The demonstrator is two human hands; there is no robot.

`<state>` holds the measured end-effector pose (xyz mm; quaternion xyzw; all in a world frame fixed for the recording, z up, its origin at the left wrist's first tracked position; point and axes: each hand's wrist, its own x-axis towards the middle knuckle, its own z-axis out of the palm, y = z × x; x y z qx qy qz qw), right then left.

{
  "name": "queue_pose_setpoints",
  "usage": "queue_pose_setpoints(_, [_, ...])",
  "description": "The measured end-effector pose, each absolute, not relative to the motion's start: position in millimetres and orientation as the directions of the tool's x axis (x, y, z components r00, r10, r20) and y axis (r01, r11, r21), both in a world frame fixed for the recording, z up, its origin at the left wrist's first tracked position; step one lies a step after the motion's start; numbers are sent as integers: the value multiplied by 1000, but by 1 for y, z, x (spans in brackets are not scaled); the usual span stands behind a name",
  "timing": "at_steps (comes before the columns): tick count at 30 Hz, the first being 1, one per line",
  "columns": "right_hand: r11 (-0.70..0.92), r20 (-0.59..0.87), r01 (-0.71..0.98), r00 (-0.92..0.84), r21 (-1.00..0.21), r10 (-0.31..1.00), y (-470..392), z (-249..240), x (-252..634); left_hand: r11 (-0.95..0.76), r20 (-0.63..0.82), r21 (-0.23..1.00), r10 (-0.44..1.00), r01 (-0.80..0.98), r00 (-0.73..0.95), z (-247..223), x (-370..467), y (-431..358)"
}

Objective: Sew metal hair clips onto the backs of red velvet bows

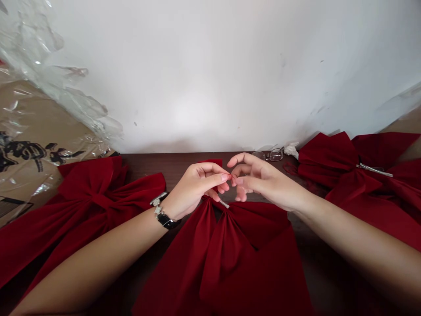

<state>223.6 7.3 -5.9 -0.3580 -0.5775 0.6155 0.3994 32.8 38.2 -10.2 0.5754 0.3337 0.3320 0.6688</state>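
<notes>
My left hand (210, 180) pinches a thin red thread (230, 176) between thumb and forefinger. My right hand (255, 177) meets it tip to tip and pinches the same thread, its forefinger raised and bent. Under both hands lies a dark red fabric bow (256, 267), gathered at its top, its wide tails spread toward me. A narrow silver clip (224, 204) shows at the gathered part, just below my fingers. The back of the bow is partly hidden by my hands. A watch (167, 220) and a bracelet circle my left wrist.
A finished-looking red bow (101, 199) lies at the left. More red bows with a silver clip (375, 170) are piled at the right. Eyeglasses (274, 155) and crumpled white tissue (291, 150) rest by the white wall (210, 79). A plastic-wrapped cardboard box (42, 118) stands at left.
</notes>
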Motion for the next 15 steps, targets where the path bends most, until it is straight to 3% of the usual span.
queue_pose_setpoints(4, [40,17,50,-388,-998,921,9,-6,223,108,-92,994,837,1,540,-11,33,40])
queue_pose_setpoints(10, [249,161,240,-335,-938,928,12,-5,222,37,-64,997,844,62,533,-12,34,40])
queue_pose_setpoints(15, [299,206,327,-288,-897,935,9,-7,221,-27,-44,992,841,122,540,-10,34,38])
